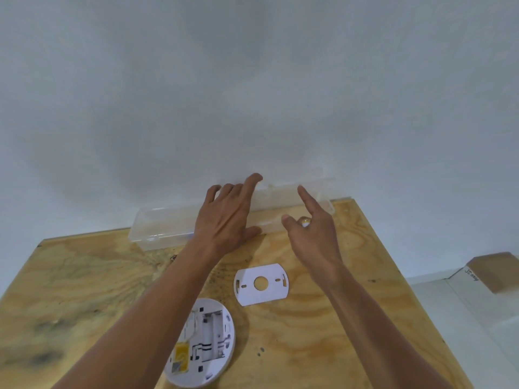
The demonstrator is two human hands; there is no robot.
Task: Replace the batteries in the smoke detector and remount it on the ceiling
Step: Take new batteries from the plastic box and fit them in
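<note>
Clear long plastic box (224,217) lies crosswise along the wall; spread left hand (227,217) rests on it, right hand (314,231) hovers loosely open beside.

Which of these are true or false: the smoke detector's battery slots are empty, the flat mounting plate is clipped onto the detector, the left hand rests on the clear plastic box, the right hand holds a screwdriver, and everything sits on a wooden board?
1. The battery slots of the smoke detector are empty. True: its back faces up and no batteries show in the compartment.
2. The mounting plate is clipped onto the detector. False: it lies apart on the wooden board, beyond the detector.
3. The left hand rests on the clear plastic box. True: its fingers lie over the box by the wall.
4. The right hand holds a screwdriver. False: no screwdriver shows; a small object sits in its palm, too unclear to name.
5. Everything sits on a wooden board. True.
</note>
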